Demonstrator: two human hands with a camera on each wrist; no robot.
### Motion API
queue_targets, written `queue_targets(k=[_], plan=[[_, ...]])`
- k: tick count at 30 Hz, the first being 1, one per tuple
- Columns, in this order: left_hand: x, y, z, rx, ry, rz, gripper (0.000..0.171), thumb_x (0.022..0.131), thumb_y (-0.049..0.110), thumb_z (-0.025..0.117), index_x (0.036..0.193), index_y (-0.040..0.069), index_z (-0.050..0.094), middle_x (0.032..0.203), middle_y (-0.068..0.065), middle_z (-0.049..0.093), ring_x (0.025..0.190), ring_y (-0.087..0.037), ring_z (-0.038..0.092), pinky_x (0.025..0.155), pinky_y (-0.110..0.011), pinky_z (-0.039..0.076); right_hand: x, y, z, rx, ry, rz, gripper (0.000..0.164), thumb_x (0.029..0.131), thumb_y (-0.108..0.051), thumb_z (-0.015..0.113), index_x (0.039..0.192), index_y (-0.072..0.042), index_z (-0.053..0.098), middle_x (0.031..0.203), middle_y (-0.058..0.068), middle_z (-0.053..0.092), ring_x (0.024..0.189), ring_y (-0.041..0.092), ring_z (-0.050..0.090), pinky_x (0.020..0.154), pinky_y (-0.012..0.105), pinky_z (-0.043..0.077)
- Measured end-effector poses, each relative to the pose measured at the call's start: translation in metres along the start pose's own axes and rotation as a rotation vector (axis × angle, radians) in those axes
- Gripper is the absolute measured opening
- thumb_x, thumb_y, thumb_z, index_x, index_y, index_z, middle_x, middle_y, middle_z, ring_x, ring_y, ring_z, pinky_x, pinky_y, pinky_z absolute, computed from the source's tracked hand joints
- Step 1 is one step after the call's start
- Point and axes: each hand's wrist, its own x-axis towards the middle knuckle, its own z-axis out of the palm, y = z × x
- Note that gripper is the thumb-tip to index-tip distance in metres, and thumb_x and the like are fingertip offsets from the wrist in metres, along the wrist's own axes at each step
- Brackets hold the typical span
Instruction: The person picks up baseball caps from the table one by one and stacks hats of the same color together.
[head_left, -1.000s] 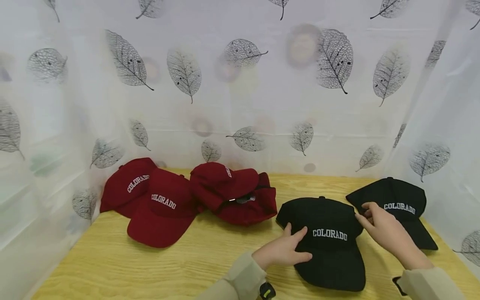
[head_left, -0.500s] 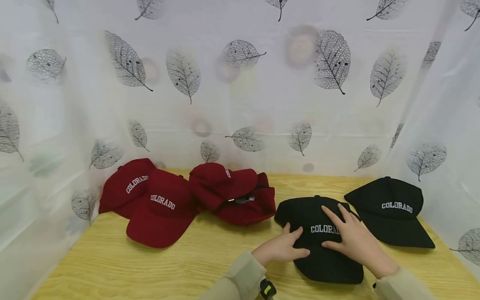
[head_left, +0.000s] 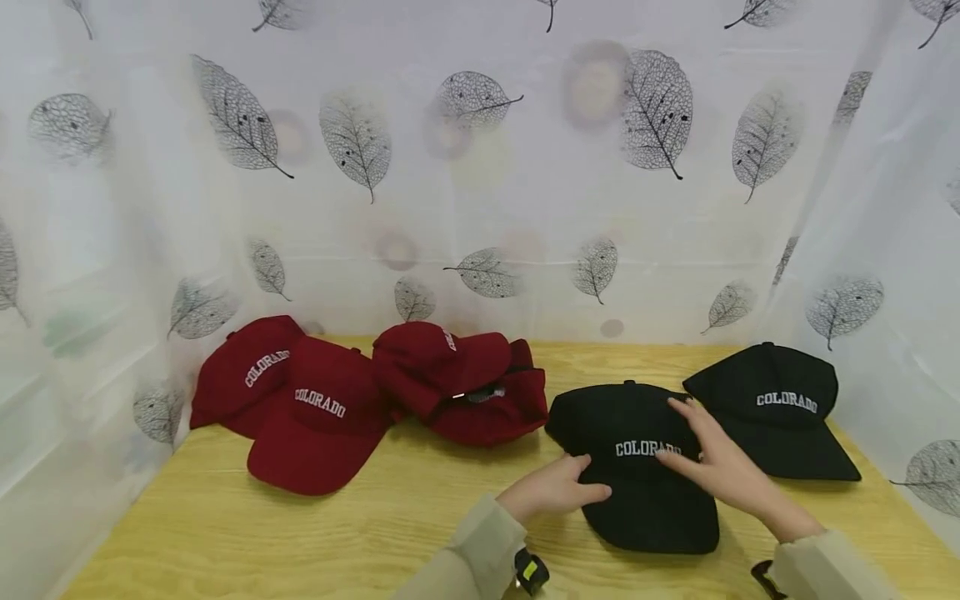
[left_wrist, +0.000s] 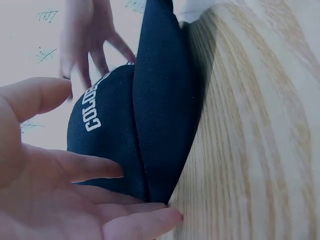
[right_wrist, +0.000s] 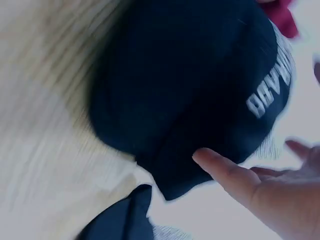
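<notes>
A black cap with white COLORADO lettering lies on the table, brim toward me. My left hand is at its left side, fingers extended along the crown and brim; the left wrist view shows the palm facing the cap. Over the right side of the crown, my right hand has its fingers spread, and its thumb partly covers the lettering. One fingertip lies against the crown in the right wrist view, where the cap fills the middle. A second black cap sits just behind, to the right.
Several red COLORADO caps lie overlapped at the back left, among them a front one and a tumbled one. A leaf-printed white curtain encloses the back and sides of the wooden table.
My right hand has come left from between the two black caps onto the front cap's crown, then shifted slightly back right. My left hand stays at the cap's left side.
</notes>
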Motion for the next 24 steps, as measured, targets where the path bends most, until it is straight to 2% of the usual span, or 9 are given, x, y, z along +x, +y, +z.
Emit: queue_targets(k=[3, 6, 10, 14, 24], plan=[[-0.004, 0.001, -0.005, -0.019, 0.025, -0.007, 0.061, 0.086, 0.037, 0.054, 0.131, -0.004, 0.042, 0.133, -0.012, 0.045, 0.124, -0.019, 0.039, 0.098, -0.026, 0.030, -0.007, 0.008, -0.016, 0.172, -0.059, 0.169, 0.073, 0.094, -0.038, 0.044, 0.139, 0.009, 0.010, 0.137, 0.039, 0.014, 0.120, 0.055, 0.023, 0.086, 0.059, 0.035], [-0.006, 0.002, -0.008, -0.014, 0.039, 0.002, 0.058, 0.086, 0.035, 0.054, 0.127, -0.006, 0.045, 0.128, -0.014, 0.049, 0.119, -0.020, 0.044, 0.095, -0.026, 0.033, -0.012, 0.019, -0.022, 0.308, -0.195, 0.325, 0.074, 0.097, -0.039, 0.034, 0.135, 0.016, 0.002, 0.134, 0.042, 0.010, 0.121, 0.056, 0.019, 0.087, 0.058, 0.035], [-0.006, 0.001, -0.009, 0.002, 0.040, 0.024, 0.055, 0.086, 0.034, 0.055, 0.122, -0.007, 0.049, 0.123, -0.015, 0.053, 0.115, -0.019, 0.048, 0.093, -0.026, 0.036, -0.017, 0.027, -0.016, 0.448, -0.331, 0.438, 0.075, 0.097, -0.039, 0.033, 0.131, 0.020, 0.002, 0.133, 0.045, 0.007, 0.120, 0.056, 0.020, 0.085, 0.054, 0.039], [-0.003, -0.001, -0.008, 0.007, 0.046, 0.039, 0.051, 0.086, 0.033, 0.055, 0.118, -0.007, 0.054, 0.118, -0.014, 0.056, 0.109, -0.018, 0.052, 0.089, -0.026, 0.039, -0.013, 0.024, -0.007, 0.513, -0.344, 0.464, 0.076, 0.095, -0.040, 0.036, 0.130, 0.022, 0.008, 0.134, 0.044, 0.011, 0.120, 0.055, 0.024, 0.081, 0.050, 0.043], [0.005, -0.005, -0.005, -0.012, 0.062, 0.017, 0.049, 0.086, 0.034, 0.055, 0.116, -0.005, 0.056, 0.115, -0.013, 0.058, 0.106, -0.019, 0.053, 0.087, -0.028, 0.040, -0.003, 0.021, -0.002, 0.492, -0.328, 0.435, 0.073, 0.095, -0.037, 0.039, 0.129, 0.023, 0.014, 0.135, 0.043, 0.013, 0.123, 0.054, 0.019, 0.081, 0.050, 0.044]])
